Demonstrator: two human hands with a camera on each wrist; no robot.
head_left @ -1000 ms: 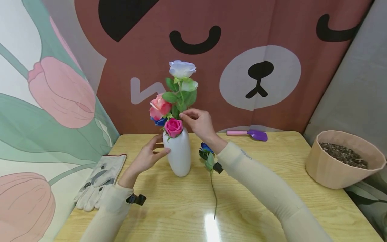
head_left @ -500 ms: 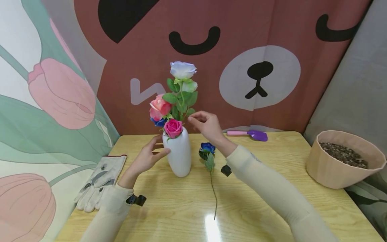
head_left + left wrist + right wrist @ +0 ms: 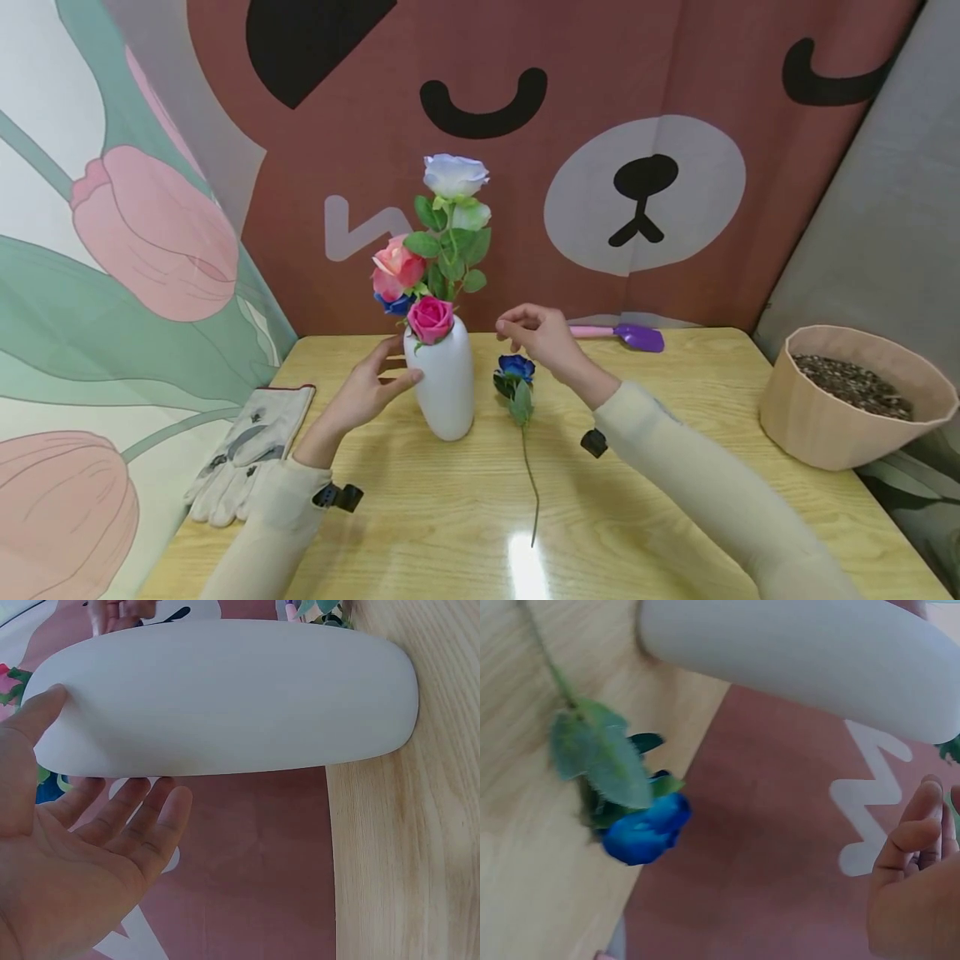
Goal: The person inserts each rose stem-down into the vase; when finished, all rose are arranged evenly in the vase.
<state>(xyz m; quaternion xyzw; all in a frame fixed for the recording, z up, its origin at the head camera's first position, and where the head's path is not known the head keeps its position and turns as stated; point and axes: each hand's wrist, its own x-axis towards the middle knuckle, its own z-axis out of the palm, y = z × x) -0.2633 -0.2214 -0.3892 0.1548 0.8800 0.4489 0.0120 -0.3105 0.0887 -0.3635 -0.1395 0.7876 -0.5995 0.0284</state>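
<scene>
Since a second ago the right hand (image 3: 542,335) has left the flower stems above the vase (image 3: 447,385) and dropped down and to the right, clear of the bouquet; it now hovers just above the blue rose (image 3: 516,367) lying on the table (image 3: 675,467). Its fingers are loosely curled with the thumb toward the fingertips, grasping nothing, and the forearm runs from the near right corner toward the middle of the table. The left hand (image 3: 367,387) has not moved: it rests against the vase's left side with the fingers straight and spread, the thumb touching the white wall, as the left wrist view shows plainly. The vase stands upright at mid-table holding the flowers (image 3: 438,250). The blue rose lies just right of the vase, its head far and its stem pointing toward the near edge, apart from both hands.
</scene>
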